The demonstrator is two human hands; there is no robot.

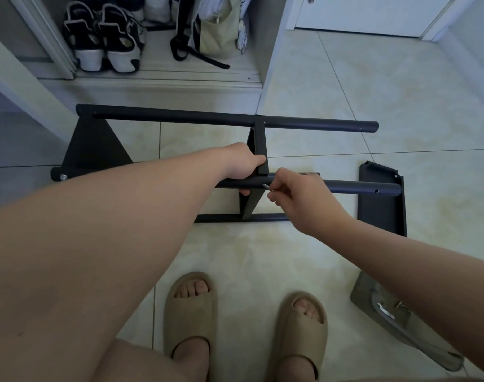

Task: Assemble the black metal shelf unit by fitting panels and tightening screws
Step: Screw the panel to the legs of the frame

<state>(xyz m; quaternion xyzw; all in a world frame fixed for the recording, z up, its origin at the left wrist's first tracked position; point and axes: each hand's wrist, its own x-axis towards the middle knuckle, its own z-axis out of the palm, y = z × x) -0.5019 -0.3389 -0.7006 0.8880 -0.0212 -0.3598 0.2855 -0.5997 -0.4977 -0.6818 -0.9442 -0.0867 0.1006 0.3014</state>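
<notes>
**Shelf unit** (227, 121), black metal, part-built. It lay on its side on the tiled floor (400, 92), before an open closet. Two long tubes ran left to right, with a triangular end panel (95, 147) at the left and a middle panel (258, 150) standing between them.

**Left hand** (241, 164). It was clasped around the near tube (345, 186) where the middle panel met it, thumb showing beneath the tube.

**Right hand** (293, 194). Its fingertips pinched a small silver metal piece (266, 186), tip touching the near tube just beside the left hand. Whether it was a screw or a key could not be told.

**Loose panel** (381, 205), black. It lay flat on the floor under the near tube's right end.

**Clear plastic bag** (386, 307), holding hardware. It sat on the floor, partly hidden by the right forearm.

**Slippers** (190, 312), tan, a pair, worn on the person's feet.

**Shoes** (103, 42) and a pale bag (219, 31) were on the closet floor.
</notes>
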